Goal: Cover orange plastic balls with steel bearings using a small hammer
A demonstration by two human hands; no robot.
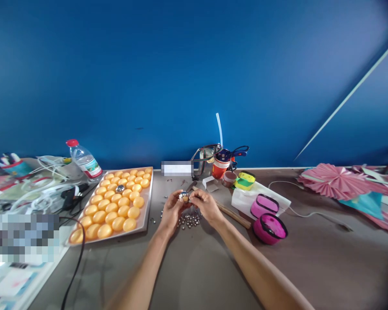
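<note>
My left hand (171, 211) is closed around a small ball (184, 196), partly covered with shiny silver pieces, with some orange showing. The fingers of my right hand (207, 205) are pinched together at the ball's right side; whatever lies between their tips is too small to make out. Just below both hands, a loose pile of shiny silver beads (191, 220) is spread on the grey table. To the left, a shallow tray (145, 219) holds rows of orange balls (111, 217), and one ball (120, 188) among them looks silver-covered.
A wooden-handled hammer (234, 214) lies right of my hands. Beyond it are pink mesh containers (270, 228), a yellow-green container (245, 180) and a red cup (220, 168) of tools. A plastic bottle (87, 161), cables and pink folded paper (336, 181) lie farther out.
</note>
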